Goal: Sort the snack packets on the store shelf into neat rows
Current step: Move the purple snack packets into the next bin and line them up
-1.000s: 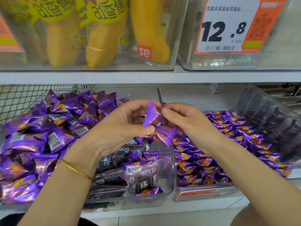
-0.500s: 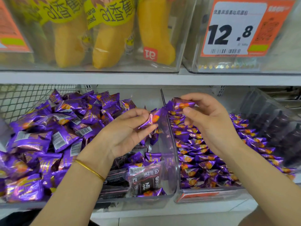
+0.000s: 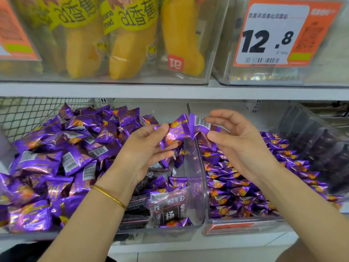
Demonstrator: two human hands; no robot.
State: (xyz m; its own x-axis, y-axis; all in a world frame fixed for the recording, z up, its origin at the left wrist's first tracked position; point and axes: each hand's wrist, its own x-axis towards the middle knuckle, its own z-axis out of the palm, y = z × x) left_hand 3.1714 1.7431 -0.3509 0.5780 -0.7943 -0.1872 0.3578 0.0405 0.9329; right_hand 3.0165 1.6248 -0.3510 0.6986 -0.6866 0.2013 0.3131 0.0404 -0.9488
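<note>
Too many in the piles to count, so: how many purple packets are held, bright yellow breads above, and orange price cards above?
Purple packets held: 2, one in the left hand, one in the right hand
Bright yellow breads: 3
Orange price cards: 2
Total: 7

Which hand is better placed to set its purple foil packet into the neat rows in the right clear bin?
Right. The right hand hovers over the clear plastic bin of neat rows, pinching a barcode-side purple foil packet; the left hand, holding a second purple packet, is over the jumbled bin.
</note>
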